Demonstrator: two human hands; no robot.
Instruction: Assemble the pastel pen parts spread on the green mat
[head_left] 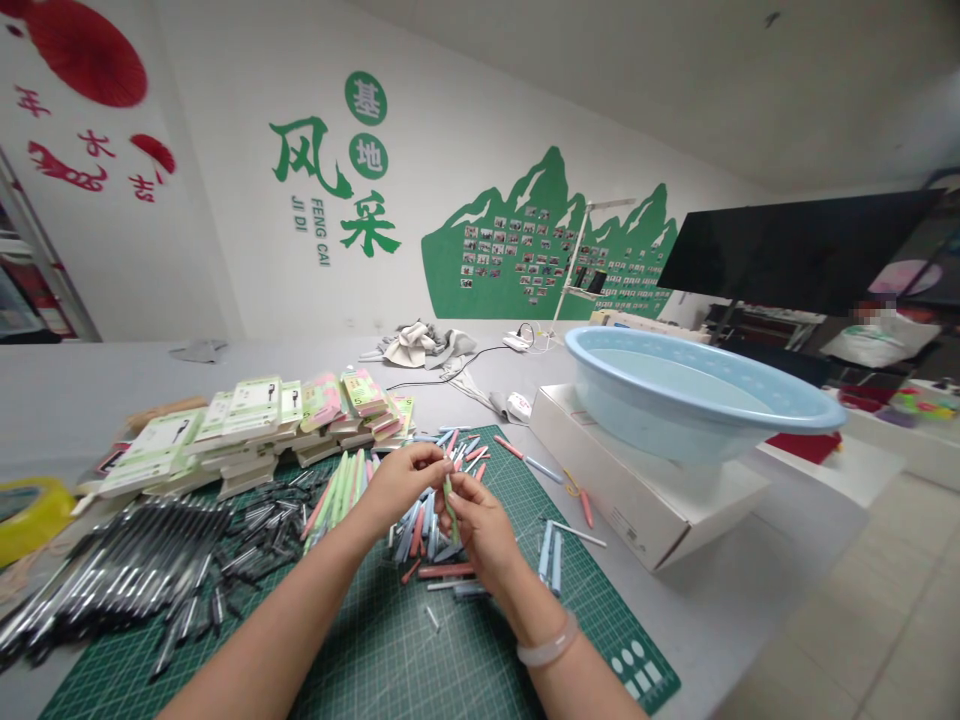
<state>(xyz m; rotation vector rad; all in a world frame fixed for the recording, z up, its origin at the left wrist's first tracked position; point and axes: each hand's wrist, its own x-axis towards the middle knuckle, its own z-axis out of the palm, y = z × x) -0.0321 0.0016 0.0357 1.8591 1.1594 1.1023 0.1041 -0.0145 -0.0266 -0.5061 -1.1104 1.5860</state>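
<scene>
My right hand (484, 525) holds a light green pen barrel (450, 508) upright between thumb and fingers. At the barrel's upper end, my left hand (405, 485) is closed in a pinch; what lies between its fingertips is too small to make out. Below and around both hands, blue and red pen parts (420, 528) are heaped on a green cutting mat (375, 650). A bundle of light green pen barrels (345, 485) lies just left of my left hand. Two light blue barrels (556, 560) rest to the right of my right hand.
Black clear-barrelled pens (127, 560) and loose black caps (277, 520) cover the left side. Behind them are stacked small boxes (251, 410). Yellow tape (37, 520) sits far left. A blue basin (705, 390) stands on a white box (630, 490) at right. Cloths (424, 345) lie behind.
</scene>
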